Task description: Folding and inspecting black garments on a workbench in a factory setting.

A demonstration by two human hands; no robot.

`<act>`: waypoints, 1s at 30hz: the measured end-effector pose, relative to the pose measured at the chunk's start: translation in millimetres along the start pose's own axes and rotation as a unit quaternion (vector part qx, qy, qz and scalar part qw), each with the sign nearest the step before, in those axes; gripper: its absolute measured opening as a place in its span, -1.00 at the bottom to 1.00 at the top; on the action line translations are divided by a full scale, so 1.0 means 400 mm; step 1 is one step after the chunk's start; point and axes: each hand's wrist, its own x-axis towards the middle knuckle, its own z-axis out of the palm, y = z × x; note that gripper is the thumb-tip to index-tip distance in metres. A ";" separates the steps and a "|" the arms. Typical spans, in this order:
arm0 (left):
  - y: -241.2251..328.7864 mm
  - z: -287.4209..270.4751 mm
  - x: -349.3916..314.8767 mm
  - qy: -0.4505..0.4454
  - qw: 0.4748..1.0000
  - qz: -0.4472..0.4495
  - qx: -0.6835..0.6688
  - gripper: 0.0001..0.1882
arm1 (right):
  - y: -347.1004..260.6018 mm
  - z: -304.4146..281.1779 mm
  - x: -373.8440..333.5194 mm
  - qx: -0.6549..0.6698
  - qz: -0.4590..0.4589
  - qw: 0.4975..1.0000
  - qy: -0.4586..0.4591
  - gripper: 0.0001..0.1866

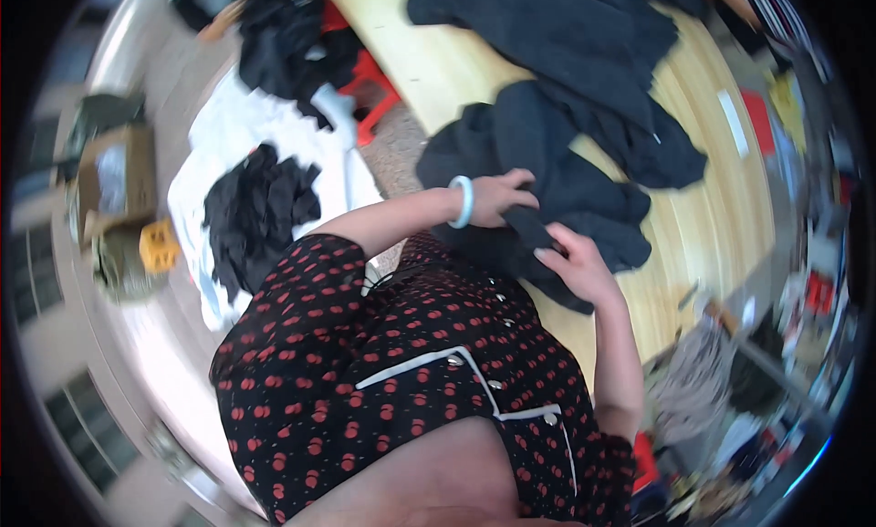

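Observation:
A dark, nearly black garment [547, 176] lies bunched at the table edge in front of my body. My left hand [495, 198], with a pale bangle at the wrist, has its fingers closed on a folded band of this cloth. Close by on the right, my right hand [581, 264] pinches the same band between thumb and fingers. The band [526, 228] runs between the two hands. Part of the garment hangs toward my lap. Beyond it, another dark garment [557, 25] is spread over the table and touches the first.
The pale wooden table [721, 226] reaches ahead and right. On the left, a black cloth heap [260, 208] rests on white fabric [205, 130], near a red stool [372, 93]. A cardboard box [116, 176] stands farther left. A mop [689, 372] leans at right. Other people are at the far edges.

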 end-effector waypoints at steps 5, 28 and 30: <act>0.049 -0.025 -0.098 0.106 0.971 -0.146 -0.156 -0.73 | 0.019 0.028 -0.004 0.031 -0.045 0.996 0.070 -0.63; 0.380 -0.260 -0.607 0.665 0.595 -0.095 -0.443 -0.75 | 0.240 -0.188 0.430 -0.427 0.229 0.820 0.305 -0.23; 0.385 -0.273 -0.695 0.670 0.584 0.007 -0.458 -0.73 | 0.267 -0.265 0.403 -0.488 0.154 0.801 0.311 -0.55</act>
